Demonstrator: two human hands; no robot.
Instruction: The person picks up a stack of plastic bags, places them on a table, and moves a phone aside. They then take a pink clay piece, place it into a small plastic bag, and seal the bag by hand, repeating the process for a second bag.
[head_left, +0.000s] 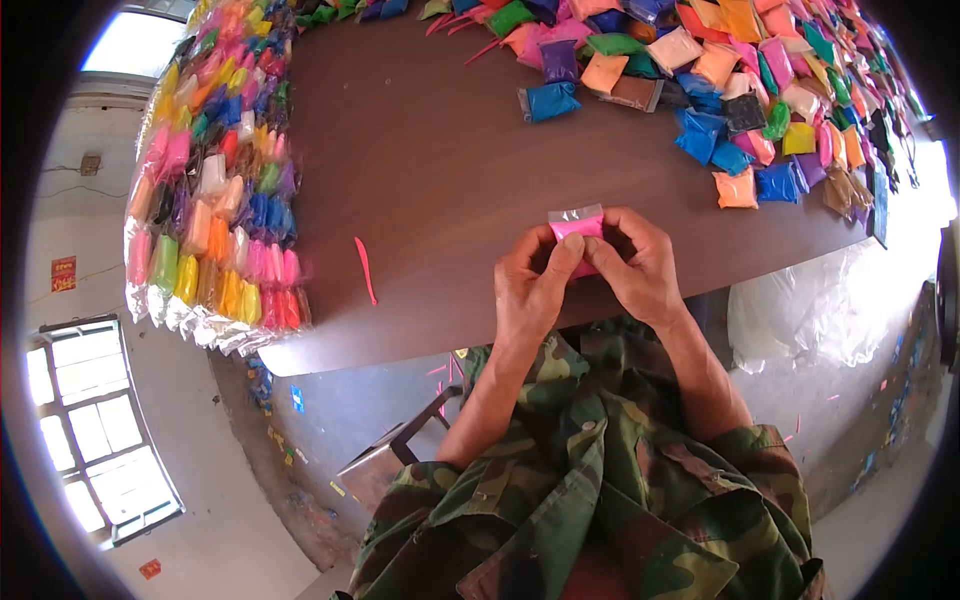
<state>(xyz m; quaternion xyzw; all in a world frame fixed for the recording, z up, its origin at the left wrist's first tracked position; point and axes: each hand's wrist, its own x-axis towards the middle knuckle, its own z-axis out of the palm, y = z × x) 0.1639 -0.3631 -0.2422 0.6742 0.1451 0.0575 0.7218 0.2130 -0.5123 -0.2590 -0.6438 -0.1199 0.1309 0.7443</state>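
Near the middle of the frame, both hands hold one small pink packet of clear plastic [577, 228] over the near edge of the brown wooden table [430, 170]. The left hand [532, 290] pinches the left side of the packet, with the thumb on its front. The right hand [638, 265] pinches the right side in the same way, so the fingers of both hands are closed narrowly on it. The clear top strip of the packet shows above the fingertips.

In the upper right of the frame, a loose heap of small coloured packets [740, 90] lies on the table, in blue, orange, pink, green and purple. At the left of the frame, a large clear bag filled with rows of coloured packets [215, 190] rests on the table end and hangs over it. A thin pink strip [365, 270] lies alone on the table, well apart from the hands. In the lower part, the camouflage jacket [590, 490] of the person is seen.
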